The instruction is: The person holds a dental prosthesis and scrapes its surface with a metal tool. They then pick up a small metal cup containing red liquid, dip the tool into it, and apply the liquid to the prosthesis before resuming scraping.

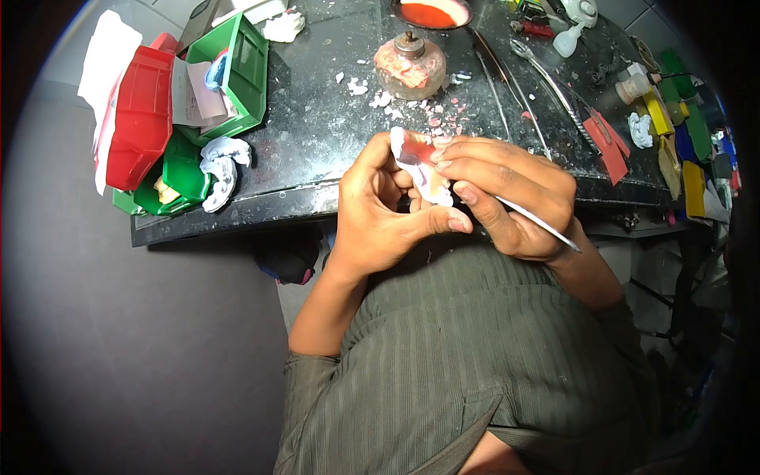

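Observation:
Near the front edge of the bench, my left hand (378, 218) is closed around a white dental cast (431, 186) with reddish-pink wax (417, 148) on it. Its thumb lies along the lower side of the cast. My right hand (526, 194) grips a thin metal wax carver (538, 220), whose pointed end sticks out to the lower right. Fingertips of that hand touch the upper right of the cast and wax. The carver's other end is hidden behind my fingers.
A glass spirit lamp (410, 70) stands beyond my hands among white and pink crumbs (439, 115). Behind it is a bowl of red wax (431, 13). Green (247, 75) and red bins (141, 115) sit left. Metal tools (558, 91) and pink wax sheets (608, 146) lie right.

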Tool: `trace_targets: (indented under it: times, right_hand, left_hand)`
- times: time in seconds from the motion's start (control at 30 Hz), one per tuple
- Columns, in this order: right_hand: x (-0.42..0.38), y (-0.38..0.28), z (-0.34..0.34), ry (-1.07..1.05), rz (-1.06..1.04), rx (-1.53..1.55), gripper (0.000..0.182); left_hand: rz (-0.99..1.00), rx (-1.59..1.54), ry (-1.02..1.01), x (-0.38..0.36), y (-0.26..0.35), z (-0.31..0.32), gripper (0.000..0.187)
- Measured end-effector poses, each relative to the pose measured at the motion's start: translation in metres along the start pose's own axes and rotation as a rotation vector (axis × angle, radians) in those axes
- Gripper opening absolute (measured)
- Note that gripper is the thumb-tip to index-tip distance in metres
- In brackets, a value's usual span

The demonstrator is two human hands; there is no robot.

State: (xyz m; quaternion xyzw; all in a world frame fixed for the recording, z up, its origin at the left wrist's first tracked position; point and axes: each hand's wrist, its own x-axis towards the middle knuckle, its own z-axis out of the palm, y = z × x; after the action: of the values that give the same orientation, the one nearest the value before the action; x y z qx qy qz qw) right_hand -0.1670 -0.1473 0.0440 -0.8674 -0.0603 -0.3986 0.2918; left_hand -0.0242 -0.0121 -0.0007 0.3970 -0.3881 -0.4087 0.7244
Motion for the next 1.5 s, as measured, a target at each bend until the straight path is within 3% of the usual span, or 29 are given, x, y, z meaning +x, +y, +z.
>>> trace_targets:
  times: [1.03,1.5]
  right_hand:
    - [-0.004,-0.009,0.0,-0.002,0.1,0.013,0.009]
    - [-0.007,-0.013,0.004,0.055,0.215,0.042,0.01]
  left_hand:
    - [0.015,0.089,-0.001,0.002,-0.002,0.005,0.069]
    - [0.012,0.279,0.042,-0.001,0.001,0.008,0.069]
